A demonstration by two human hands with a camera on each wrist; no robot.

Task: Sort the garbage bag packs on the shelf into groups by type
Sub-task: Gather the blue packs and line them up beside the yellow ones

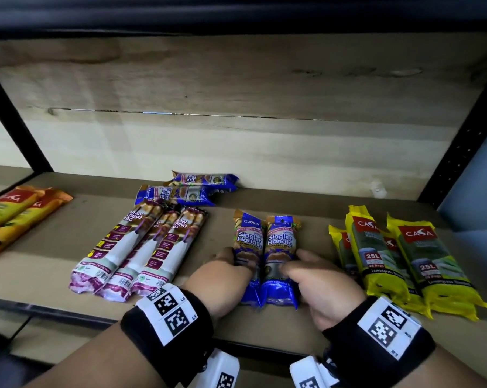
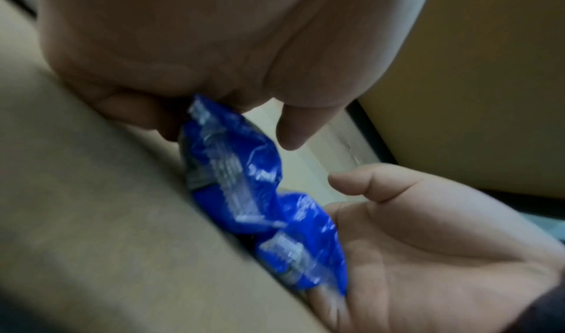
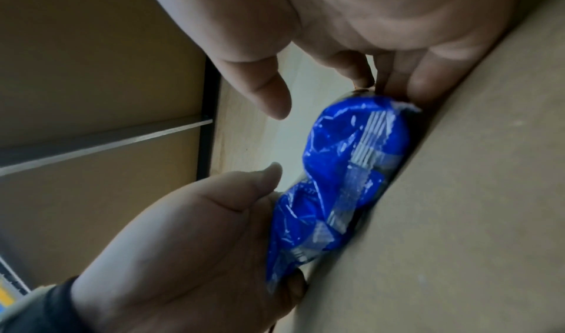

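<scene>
Two blue Singlet Handle packs lie side by side, lengthwise, at the middle of the shelf (image 1: pixel 315 217): the left pack (image 1: pixel 249 247) and the right pack (image 1: pixel 282 247). My left hand (image 1: pixel 225 273) holds the left pack's outer side, thumb over its top. My right hand (image 1: pixel 318 278) holds the right pack's outer side the same way. The wrist views show the left pack (image 2: pixel 232 157) and the right pack (image 3: pixel 357 140) squeezed together, with fingers tucked low beside them. Two more blue packs (image 1: pixel 180 194) lie crosswise at the back.
Three white-and-purple Draw String packs (image 1: pixel 141 247) lie left of my hands. Several yellow 25L packs (image 1: pixel 405 261) are stacked on the right. Orange and green packs (image 1: pixel 18 217) sit at the far left. Black shelf posts (image 1: pixel 461 141) frame the sides.
</scene>
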